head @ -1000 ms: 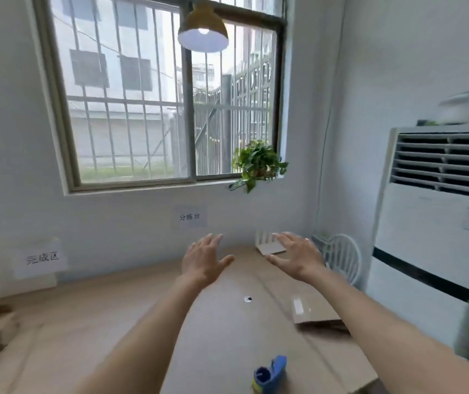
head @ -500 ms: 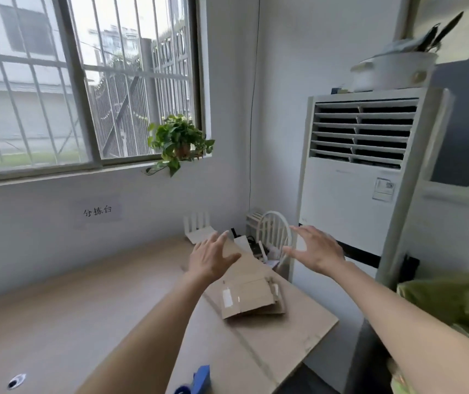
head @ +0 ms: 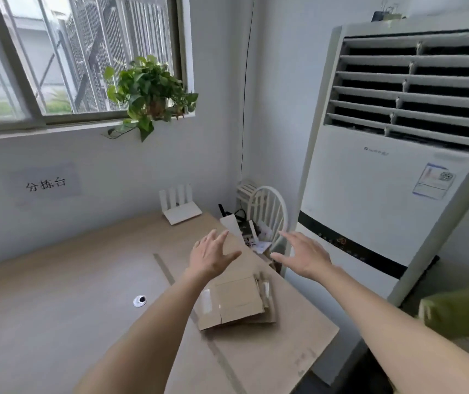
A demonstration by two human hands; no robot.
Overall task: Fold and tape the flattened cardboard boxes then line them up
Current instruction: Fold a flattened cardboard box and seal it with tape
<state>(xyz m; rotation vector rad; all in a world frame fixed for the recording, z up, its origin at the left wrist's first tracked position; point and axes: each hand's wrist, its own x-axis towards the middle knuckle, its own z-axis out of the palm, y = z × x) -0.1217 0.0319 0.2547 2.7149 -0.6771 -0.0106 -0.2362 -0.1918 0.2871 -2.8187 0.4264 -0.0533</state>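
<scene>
Near the right end of the pale wooden counter [head: 57, 322] lies a small stack of flattened brown cardboard boxes [head: 234, 302], close to the counter's far edge. Both hands hover above and beyond it with fingers spread, holding nothing: the left hand [head: 212, 255] over the stack's far-left corner, the right hand [head: 303, 257] out past the edge. A likely slip is grabbing several sheets at once, or nudging the loose stack off the side toward the white spindle-back chair [head: 268, 213].
</scene>
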